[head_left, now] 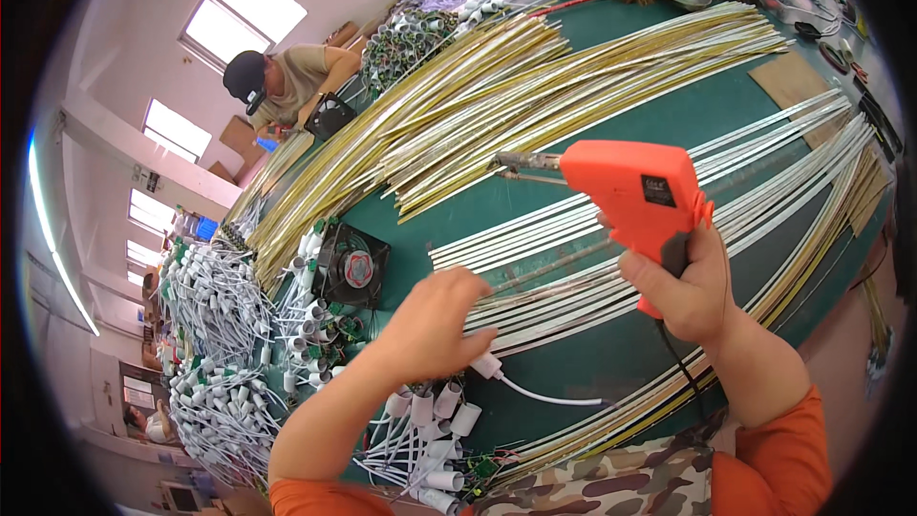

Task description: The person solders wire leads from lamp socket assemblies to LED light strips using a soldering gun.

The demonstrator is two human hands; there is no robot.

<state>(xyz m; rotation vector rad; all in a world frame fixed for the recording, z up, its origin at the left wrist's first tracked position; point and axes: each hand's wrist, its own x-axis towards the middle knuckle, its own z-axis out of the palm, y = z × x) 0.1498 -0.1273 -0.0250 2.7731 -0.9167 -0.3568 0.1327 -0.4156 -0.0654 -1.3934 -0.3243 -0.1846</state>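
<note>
My right hand [690, 289] grips a red soldering gun [630, 186] by its handle, with its metal tip [525, 162] pointing left above the table. My left hand [435, 320] is curled palm down at the left ends of a row of thin white strips [554, 315]. From under its thumb sticks a white plastic end cap with a white cable [488, 365], which the hand seems to hold. Its other fingertips are hidden by the hand. A black cord [680, 355] hangs from the soldering gun's handle.
A black fan [351, 266] stands left of my left hand. Piles of white caps with cables [215, 296] and loose caps [444, 420] lie along the left and near side. Bundles of yellow-white strips [497, 115] cover the far table. A co-worker [287, 86] sits at far left.
</note>
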